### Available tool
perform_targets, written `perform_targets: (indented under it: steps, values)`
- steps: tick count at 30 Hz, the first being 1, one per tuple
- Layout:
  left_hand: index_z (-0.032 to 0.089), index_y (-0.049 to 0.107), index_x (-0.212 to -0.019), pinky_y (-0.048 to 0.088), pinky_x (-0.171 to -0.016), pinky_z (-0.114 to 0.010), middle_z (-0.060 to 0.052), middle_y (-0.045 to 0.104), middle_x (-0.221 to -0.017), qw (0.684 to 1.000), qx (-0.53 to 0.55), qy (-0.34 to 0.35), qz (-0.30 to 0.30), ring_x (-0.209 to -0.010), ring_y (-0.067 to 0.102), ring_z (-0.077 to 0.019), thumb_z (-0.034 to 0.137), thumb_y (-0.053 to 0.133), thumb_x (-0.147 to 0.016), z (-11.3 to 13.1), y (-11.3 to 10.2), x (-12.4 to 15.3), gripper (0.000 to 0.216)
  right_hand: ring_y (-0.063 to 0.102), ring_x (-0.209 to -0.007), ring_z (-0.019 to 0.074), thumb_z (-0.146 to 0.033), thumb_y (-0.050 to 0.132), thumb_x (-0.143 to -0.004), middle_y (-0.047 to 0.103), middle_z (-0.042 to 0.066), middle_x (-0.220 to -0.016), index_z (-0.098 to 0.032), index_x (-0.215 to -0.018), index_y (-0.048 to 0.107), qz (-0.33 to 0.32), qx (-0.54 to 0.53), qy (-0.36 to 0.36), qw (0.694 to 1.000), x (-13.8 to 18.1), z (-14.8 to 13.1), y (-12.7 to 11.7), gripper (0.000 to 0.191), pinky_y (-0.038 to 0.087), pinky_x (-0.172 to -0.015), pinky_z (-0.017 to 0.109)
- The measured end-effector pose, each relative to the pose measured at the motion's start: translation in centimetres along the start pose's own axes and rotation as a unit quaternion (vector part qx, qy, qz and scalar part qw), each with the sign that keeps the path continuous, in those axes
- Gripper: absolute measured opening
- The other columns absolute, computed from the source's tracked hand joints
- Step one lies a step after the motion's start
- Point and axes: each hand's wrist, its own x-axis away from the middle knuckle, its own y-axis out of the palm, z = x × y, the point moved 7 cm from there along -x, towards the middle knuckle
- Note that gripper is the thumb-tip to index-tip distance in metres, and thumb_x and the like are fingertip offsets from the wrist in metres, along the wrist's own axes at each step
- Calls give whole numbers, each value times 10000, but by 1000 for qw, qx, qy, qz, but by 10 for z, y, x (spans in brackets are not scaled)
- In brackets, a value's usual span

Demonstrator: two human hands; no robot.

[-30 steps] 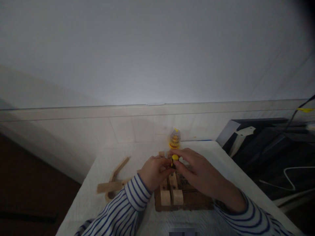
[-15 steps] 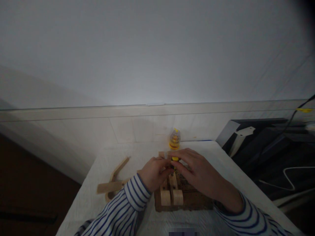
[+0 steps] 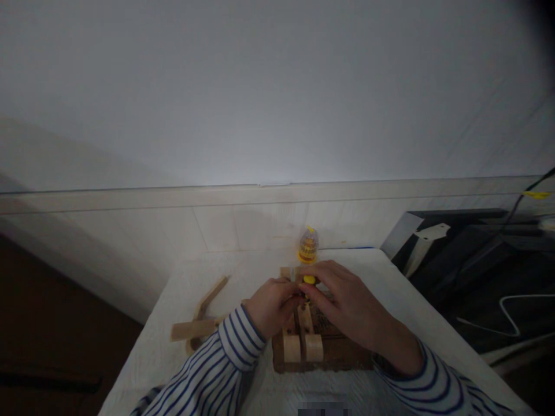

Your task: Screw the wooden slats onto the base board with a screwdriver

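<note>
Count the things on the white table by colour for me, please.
Wood: 2, the wooden block assembly nearest the camera and the loose wooden piece to its left.
Yellow: 2, the yellow-topped tool pinched by the right hand and the yellow container behind it.
Total: 4.

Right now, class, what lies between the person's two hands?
Head view: a small yellow-capped piece, held by the left hand and right hand, over the wooden frame.
</note>
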Motion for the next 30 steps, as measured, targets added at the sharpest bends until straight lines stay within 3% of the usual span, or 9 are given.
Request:
perform_targets:
  steps: [10,16,20,30]
  values:
    - [161,638,-861,429,-659,-258,-37,646,-767,996,-45,-40,60,-703,582,-169,261,606,-746,-1,-8,-1,155,516,-925,187,-271,458,-845,590,47,-963,-211,-998,507,-1,-8,-4,1000,0,-3,-1,171,415,-816,378]
    - [167,650,-823,423,-641,-241,-25,651,-737,997,-43,-39,49,-668,580,-152,231,587,-760,-1,-8,-1,110,512,-989,180,-261,449,-842,582,65,-1049,-206,-1090,485,-13,-33,5,999,0,-1,-3,256,414,-851,377]
    - [171,646,-844,423,-657,-235,-21,650,-754,998,-36,-40,41,-682,579,-147,219,591,-754,-2,-7,-1,116,515,-1002,165,-188,423,-845,592,54,-1067,-224,-1125,487,-29,-38,-26,999,0,-5,-2,289,415,-855,375]
    - [165,635,-823,428,-684,-233,-29,650,-788,999,-20,-20,18,-733,585,-157,204,551,-785,-4,-2,-2,99,515,-984,169,-194,431,-854,598,51,-1067,-223,-1138,484,-11,4,-51,999,0,-8,-1,291,410,-845,381]
